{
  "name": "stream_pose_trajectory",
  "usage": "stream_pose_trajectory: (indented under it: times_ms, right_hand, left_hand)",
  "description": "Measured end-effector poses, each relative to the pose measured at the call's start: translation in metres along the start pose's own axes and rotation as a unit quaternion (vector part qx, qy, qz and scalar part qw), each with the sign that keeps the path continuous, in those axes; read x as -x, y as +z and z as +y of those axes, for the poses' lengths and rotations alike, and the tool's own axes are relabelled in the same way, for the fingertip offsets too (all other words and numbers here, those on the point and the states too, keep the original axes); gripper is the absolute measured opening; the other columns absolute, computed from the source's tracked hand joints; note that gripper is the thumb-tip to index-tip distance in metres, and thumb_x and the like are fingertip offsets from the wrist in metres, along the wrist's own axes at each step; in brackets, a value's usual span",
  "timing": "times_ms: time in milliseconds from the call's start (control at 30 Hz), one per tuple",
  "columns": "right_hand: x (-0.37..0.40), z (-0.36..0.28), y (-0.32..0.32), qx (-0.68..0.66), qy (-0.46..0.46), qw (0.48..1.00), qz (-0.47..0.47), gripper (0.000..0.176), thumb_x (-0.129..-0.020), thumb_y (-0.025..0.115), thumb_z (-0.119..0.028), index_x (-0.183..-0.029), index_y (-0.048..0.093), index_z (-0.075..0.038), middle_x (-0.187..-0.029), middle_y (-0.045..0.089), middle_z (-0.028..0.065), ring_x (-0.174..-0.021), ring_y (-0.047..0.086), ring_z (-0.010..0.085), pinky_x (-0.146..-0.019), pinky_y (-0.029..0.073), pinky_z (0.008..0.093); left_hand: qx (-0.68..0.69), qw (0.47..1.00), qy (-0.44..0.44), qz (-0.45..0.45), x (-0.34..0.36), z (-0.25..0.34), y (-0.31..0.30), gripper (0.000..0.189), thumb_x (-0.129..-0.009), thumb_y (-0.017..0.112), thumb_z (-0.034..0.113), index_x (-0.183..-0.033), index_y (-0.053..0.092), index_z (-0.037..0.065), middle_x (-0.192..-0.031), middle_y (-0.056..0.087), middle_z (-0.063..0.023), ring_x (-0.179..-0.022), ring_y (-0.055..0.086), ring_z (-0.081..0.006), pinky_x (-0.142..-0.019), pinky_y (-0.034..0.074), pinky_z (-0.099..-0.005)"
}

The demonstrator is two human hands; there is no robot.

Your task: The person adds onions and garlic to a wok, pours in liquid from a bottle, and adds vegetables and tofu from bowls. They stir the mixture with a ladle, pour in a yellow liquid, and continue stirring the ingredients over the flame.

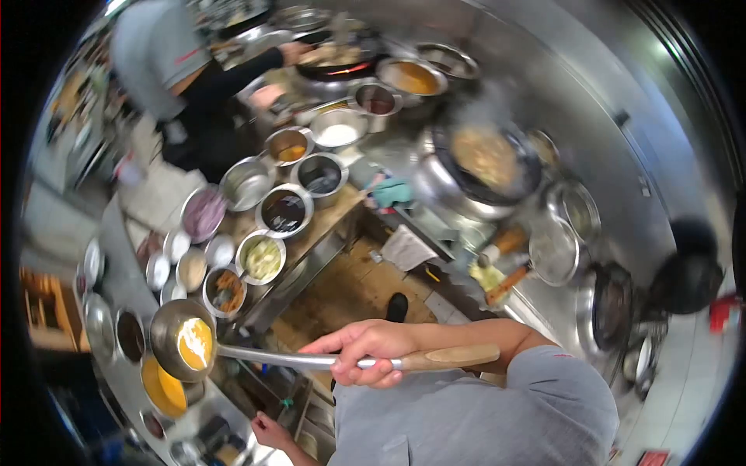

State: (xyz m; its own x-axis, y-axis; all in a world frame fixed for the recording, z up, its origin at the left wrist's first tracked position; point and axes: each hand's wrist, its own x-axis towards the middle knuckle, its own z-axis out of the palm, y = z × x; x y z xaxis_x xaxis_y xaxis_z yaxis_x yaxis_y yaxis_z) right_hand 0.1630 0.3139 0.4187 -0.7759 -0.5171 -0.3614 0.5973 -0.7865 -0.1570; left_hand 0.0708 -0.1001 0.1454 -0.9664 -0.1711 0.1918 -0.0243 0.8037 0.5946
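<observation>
My right hand [365, 356] is closed around the metal shaft of a long ladle [268, 356], near its wooden handle, with the index finger lying along the shaft. Orange-yellow liquid [194, 344] with a white glare fills part of the ladle's bowl. Just below the bowl in the view is a pot of similar yellow liquid [165, 388], partly hidden by it. At the lower left my left hand [271, 432] hangs low beside the counter, fingers curled and nothing visible in them.
Several bowls and pots of ingredients, including dark liquid [284, 211] and pale green pieces [262, 258], line the counter. A steaming wok [486, 159] stands on the stove, with a strainer [554, 251] nearby. Another person [159, 58] works at a farther wok [338, 58].
</observation>
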Motion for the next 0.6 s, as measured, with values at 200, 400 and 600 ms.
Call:
stream_pose_trajectory:
  times_ms: [200, 400, 600]
  right_hand:
    - [0.187, -0.001, -0.022, -0.011, -0.18, 0.982, 0.06, 0.068, -0.101, 0.048, 0.0, -0.162, 0.022, -0.014, -0.075, 0.048, 0.0056, -0.042, 0.04, 0.0024, -0.033, 0.035, 0.0217]
    - [0.331, 0.019, -0.07, -0.052, -0.409, 0.897, 0.158, 0.072, -0.098, 0.052, -0.001, -0.162, 0.019, -0.009, -0.076, 0.054, 0.0122, -0.041, 0.039, 0.0059, -0.033, 0.031, 0.0245]
    - [0.403, 0.009, -0.112, -0.06, -0.544, 0.749, 0.372, 0.064, -0.094, 0.051, 0.001, -0.155, 0.035, -0.008, -0.074, 0.053, 0.0088, -0.038, 0.038, 0.0053, -0.03, 0.031, 0.0233]
  left_hand:
    - [0.022, 0.995, 0.029, -0.095, 0.002, 0.081, 0.083, 0.03, -0.094, 0.064, 0.025, -0.084, 0.061, -0.003, -0.071, 0.061, -0.0139, -0.065, 0.054, -0.0259, -0.065, 0.047, -0.0405]
    - [0.05, 0.95, 0.172, -0.256, 0.039, 0.198, 0.182, 0.024, -0.093, 0.064, 0.021, -0.089, 0.065, -0.003, -0.077, 0.067, -0.0141, -0.067, 0.061, -0.023, -0.067, 0.051, -0.0371]
    - [0.148, 0.85, 0.238, -0.447, 0.086, 0.354, 0.241, 0.01, -0.093, 0.067, 0.009, -0.096, 0.065, -0.001, -0.078, 0.065, -0.0055, -0.072, 0.06, -0.0126, -0.069, 0.052, -0.0293]
